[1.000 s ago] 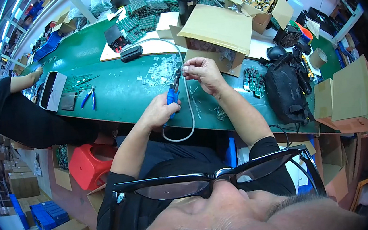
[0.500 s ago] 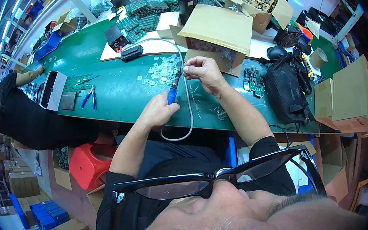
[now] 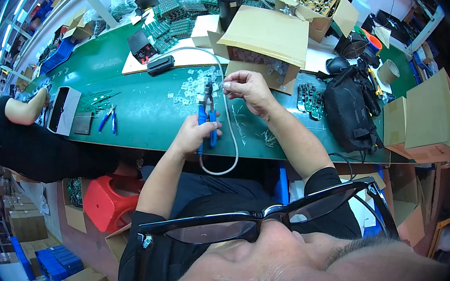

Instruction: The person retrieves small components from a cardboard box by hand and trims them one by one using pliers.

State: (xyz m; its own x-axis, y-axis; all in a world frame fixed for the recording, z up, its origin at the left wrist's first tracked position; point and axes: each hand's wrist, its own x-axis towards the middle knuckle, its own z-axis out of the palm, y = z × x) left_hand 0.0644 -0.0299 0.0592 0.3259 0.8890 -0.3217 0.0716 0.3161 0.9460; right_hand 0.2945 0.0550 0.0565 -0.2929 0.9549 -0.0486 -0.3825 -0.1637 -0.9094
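My left hand (image 3: 189,137) grips a pair of blue-handled nippers (image 3: 202,115) whose handles are spread apart and whose dark jaws point away from me. A grey cable (image 3: 235,139) runs from near the handles' lower end, loops past my right hand and reaches back across the bench. Just right of the jaws, my right hand (image 3: 250,89) holds its thumb and forefinger together in a pinch; whatever is between them is too small to make out. Beside the jaws lies a pile of small translucent plastic pieces (image 3: 189,89). Thin clear scraps (image 3: 239,120) are scattered below my right hand.
An open carton (image 3: 266,34) stands beyond my right hand, with green circuit boards (image 3: 311,98) and a black bag (image 3: 349,108) to its right. Blue pliers (image 3: 106,120) and a white box (image 3: 68,108) lie left. A co-worker (image 3: 10,130) sits far left, near a red stool (image 3: 108,202).
The nippers' handles have spread apart and both now show, with the jaws tilted less. My right hand has hardly moved. At the far left the co-worker's arm has drawn in.
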